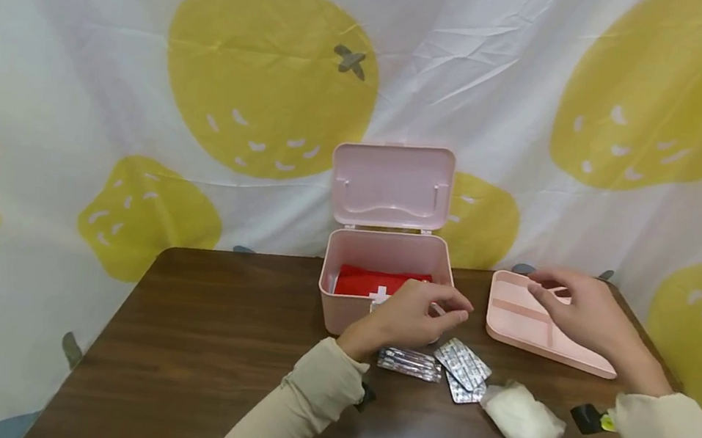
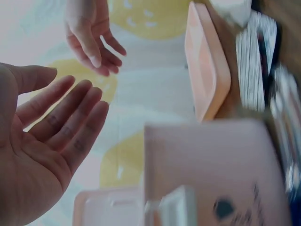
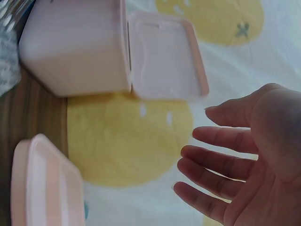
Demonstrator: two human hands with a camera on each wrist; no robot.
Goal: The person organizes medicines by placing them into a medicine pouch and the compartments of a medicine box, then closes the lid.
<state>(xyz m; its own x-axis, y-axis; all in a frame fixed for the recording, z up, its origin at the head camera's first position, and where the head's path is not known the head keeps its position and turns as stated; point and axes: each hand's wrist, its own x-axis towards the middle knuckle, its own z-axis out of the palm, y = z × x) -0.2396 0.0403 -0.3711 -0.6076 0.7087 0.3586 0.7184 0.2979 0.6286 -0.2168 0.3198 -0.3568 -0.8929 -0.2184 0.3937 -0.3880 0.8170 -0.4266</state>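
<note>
Beside the relaxed left hand [image 1: 412,314], a pink box [image 1: 387,250] holds a red pouch [image 1: 356,281]; near the relaxed right hand [image 1: 591,313], a tray [image 1: 518,322]; table [image 1: 209,333] beneath; patterned cloth [image 1: 433,104] beyond.

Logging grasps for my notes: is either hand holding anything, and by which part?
Nothing is held; the left hand and right hand are both empty.

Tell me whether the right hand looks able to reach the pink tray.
Likely yes: the right hand holds nothing, appears close to the pink tray, and nothing visible blocks the way.
</note>
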